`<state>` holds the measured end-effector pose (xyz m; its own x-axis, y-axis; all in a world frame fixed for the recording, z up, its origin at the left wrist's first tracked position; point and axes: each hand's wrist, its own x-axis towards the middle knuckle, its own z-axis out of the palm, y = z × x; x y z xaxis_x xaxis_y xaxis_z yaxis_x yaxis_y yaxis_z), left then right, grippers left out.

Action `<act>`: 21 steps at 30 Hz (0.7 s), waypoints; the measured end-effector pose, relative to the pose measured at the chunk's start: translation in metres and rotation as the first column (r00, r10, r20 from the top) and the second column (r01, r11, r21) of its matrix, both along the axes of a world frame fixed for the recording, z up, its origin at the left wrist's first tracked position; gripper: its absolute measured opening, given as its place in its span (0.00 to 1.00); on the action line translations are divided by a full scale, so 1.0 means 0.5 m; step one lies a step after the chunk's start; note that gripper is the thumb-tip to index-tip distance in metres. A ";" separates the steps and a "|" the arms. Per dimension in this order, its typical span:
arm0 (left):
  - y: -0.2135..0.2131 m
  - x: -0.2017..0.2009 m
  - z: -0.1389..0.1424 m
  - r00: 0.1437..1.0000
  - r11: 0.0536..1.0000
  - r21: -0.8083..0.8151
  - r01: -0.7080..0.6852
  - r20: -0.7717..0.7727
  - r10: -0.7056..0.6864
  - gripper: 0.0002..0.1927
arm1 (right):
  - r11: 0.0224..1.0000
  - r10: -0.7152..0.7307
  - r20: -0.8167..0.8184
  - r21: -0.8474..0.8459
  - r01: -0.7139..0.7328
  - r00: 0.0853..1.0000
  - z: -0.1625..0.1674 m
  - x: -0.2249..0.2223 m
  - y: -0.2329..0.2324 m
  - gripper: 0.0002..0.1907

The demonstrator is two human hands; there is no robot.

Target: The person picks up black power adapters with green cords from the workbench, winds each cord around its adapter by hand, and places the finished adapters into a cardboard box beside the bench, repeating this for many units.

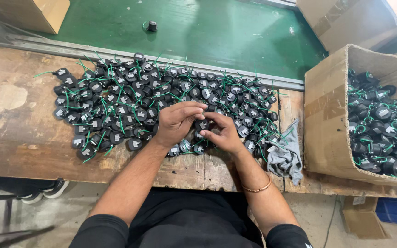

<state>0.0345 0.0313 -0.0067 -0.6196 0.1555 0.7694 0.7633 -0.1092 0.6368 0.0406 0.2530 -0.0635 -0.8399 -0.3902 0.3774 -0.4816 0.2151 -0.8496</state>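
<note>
A large heap of small black round parts with green wires (129, 98) lies spread over a worn wooden bench (19, 138). Above the heap's near edge, my left hand (176, 121) and my right hand (224, 132) meet around one black round part (202, 124). Both hands pinch it with their fingertips. A thin bangle sits on my right wrist.
A tilted cardboard box (327, 119) at the right holds more of the same parts. A grey rag (286, 154) lies beside it. Behind the bench runs a green belt (217, 32) with one lone part (152, 25). Cardboard boxes stand at both far corners.
</note>
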 end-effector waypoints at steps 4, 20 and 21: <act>-0.005 -0.001 0.012 1.000 0.996 -0.092 -0.010 -0.016 0.009 0.08 | 0.993 -0.071 0.061 -0.091 0.076 0.996 -0.021 -0.006 0.009 0.26; 0.026 -0.023 -0.038 0.890 0.995 0.082 0.055 0.449 -0.086 0.11 | 0.978 -0.174 -0.267 0.064 0.197 0.948 0.058 0.021 -0.043 0.22; 0.027 -0.023 -0.039 0.892 0.996 0.075 0.055 0.444 -0.082 0.10 | 0.978 -0.180 -0.260 0.058 0.201 0.949 0.057 0.020 -0.042 0.22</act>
